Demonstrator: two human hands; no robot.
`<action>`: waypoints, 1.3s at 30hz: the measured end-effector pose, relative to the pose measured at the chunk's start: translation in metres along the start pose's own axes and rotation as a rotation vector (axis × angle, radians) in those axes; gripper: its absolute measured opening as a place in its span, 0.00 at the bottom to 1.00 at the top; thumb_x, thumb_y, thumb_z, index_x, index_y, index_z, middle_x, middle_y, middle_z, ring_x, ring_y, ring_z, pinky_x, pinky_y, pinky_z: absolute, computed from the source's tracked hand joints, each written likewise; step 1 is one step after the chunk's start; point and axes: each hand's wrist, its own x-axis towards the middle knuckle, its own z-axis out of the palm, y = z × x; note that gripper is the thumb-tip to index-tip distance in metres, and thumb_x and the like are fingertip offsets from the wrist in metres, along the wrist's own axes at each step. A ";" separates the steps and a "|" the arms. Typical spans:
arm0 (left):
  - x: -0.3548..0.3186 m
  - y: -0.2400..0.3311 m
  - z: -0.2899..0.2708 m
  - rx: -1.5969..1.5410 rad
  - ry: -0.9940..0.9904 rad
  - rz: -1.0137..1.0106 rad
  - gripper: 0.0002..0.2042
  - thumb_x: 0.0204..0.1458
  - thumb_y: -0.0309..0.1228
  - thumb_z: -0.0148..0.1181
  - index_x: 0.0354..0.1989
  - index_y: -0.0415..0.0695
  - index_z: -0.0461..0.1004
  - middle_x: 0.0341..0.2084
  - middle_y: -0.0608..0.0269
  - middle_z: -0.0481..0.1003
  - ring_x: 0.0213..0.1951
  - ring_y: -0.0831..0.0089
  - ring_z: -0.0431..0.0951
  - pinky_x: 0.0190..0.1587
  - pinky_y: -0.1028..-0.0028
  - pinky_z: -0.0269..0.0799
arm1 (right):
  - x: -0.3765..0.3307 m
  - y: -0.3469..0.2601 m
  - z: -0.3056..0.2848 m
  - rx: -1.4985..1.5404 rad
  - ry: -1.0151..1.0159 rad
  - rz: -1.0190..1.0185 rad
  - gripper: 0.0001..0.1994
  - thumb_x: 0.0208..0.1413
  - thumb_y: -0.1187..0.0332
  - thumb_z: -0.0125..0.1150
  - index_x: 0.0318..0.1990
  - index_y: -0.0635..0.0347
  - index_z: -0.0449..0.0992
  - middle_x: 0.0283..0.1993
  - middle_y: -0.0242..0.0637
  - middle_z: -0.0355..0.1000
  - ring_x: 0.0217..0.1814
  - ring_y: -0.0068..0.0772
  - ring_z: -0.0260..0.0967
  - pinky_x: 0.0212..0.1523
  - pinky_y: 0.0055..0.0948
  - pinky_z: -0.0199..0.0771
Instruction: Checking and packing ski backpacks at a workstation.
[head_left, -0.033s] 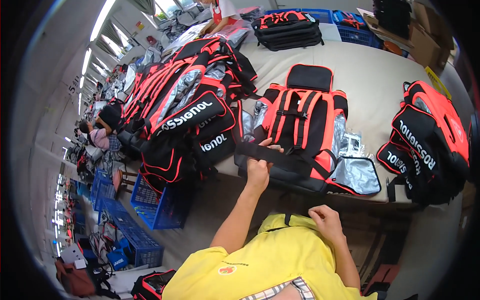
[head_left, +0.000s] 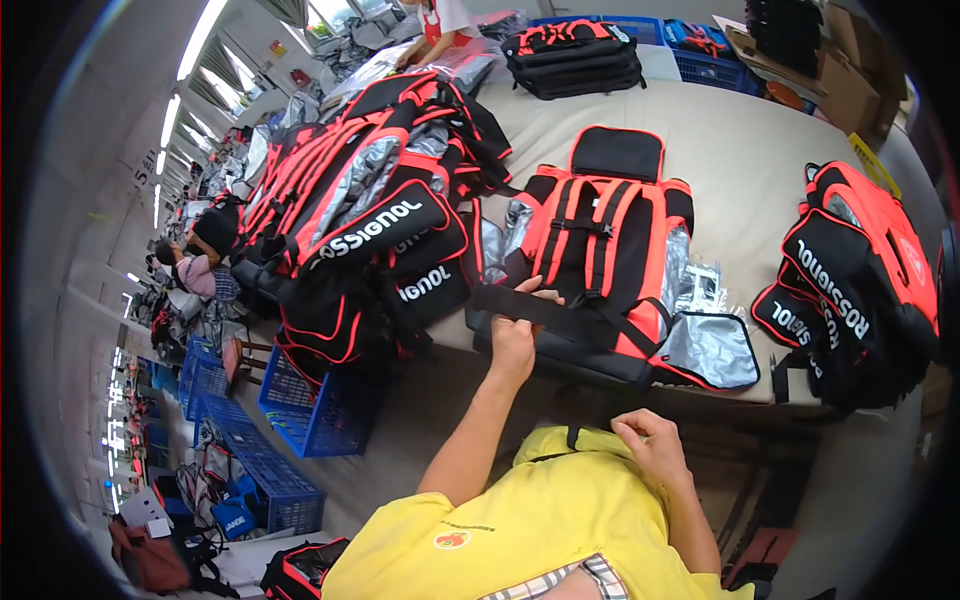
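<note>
A coral-and-black backpack (head_left: pixel 653 240) lies on the table in front of me, its shoulder straps facing up and its black top flap spread away from me. My left hand (head_left: pixel 515 345) is closed around a wide black strap (head_left: pixel 578 320) at the backpack's near end, with fingertips showing on the strap's far side. Beside the near right corner a silver-lined flap (head_left: pixel 710 350) is folded out. My right hand (head_left: pixel 650 442) is held in front of my yellow top, apart from the backpack, fingers curled together; whether anything small is inside them is hidden.
A high pile of similar backpacks (head_left: pixel 345 185) covers the table's left side. More backpacks (head_left: pixel 850 280) stand at the right edge, and a stack (head_left: pixel 575 65) sits at the far side. Blue crates (head_left: pixel 310 410) are on the floor at left. Another person (head_left: pixel 440 25) works beyond the table.
</note>
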 end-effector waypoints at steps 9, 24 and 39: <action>-0.027 -0.029 -0.013 1.076 -0.186 0.456 0.34 0.40 0.07 0.52 0.58 0.45 0.81 0.44 0.52 0.76 0.48 0.49 0.80 0.51 0.61 0.77 | 0.011 -0.195 -0.030 0.631 -0.620 -0.743 0.22 0.60 0.79 0.63 0.62 0.73 0.78 0.49 0.50 0.84 0.44 0.45 0.83 0.49 0.35 0.82; -0.005 -0.057 -0.051 1.345 -0.348 0.547 0.39 0.44 0.11 0.57 0.71 0.40 0.68 0.47 0.51 0.75 0.50 0.50 0.79 0.53 0.59 0.77 | 0.070 -0.239 0.066 0.976 0.336 -0.620 0.17 0.64 0.55 0.72 0.59 0.32 0.85 0.51 0.61 0.81 0.29 0.41 0.81 0.25 0.29 0.79; 0.080 0.031 -0.051 1.015 -0.103 0.044 0.47 0.54 0.14 0.65 0.81 0.38 0.44 0.65 0.42 0.65 0.44 0.64 0.77 0.46 0.70 0.78 | 0.032 0.001 0.077 0.435 0.364 0.743 0.17 0.73 0.65 0.62 0.63 0.63 0.76 0.50 0.33 0.81 0.49 0.22 0.78 0.51 0.25 0.79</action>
